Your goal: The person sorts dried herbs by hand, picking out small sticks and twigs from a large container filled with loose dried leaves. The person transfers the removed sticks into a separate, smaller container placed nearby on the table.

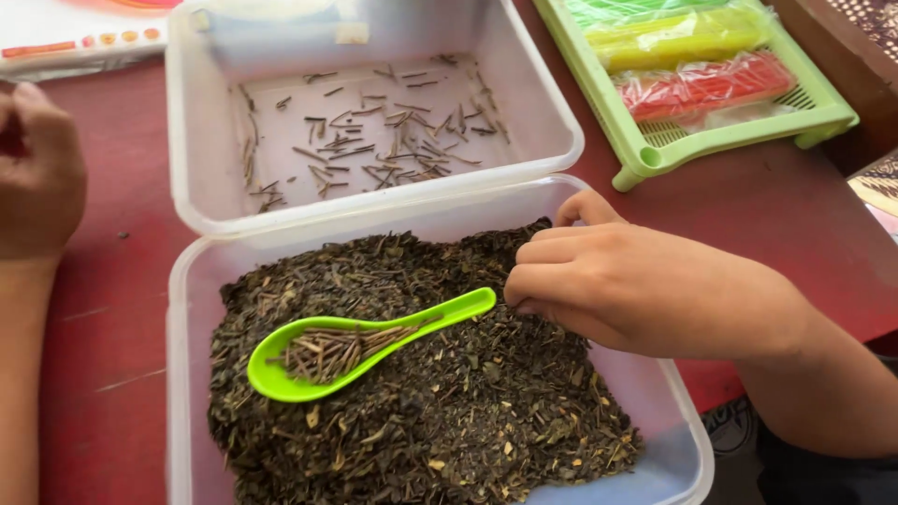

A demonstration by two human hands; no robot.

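Note:
A clear plastic tub point(182, 309) in front of me is filled with dark dried tea leaves point(449, 411). A bright green spoon point(374, 341) lies on the leaves, its bowl full of thin brown stems. My right hand point(636, 285) reaches into the tub from the right, fingers curled together, tips down in the leaves beside the spoon's handle. What the fingertips pinch is hidden. My left hand point(37, 178) rests loosely curled on the red table point(103, 309) left of the tubs, holding nothing I can see.
A second clear tub point(561, 122) behind the first holds scattered picked stems point(374, 140). A light green slotted tray point(655, 150) at the back right carries red point(702, 84) and yellow point(673, 37) plastic packets. A printed sheet point(75, 37) lies at the back left.

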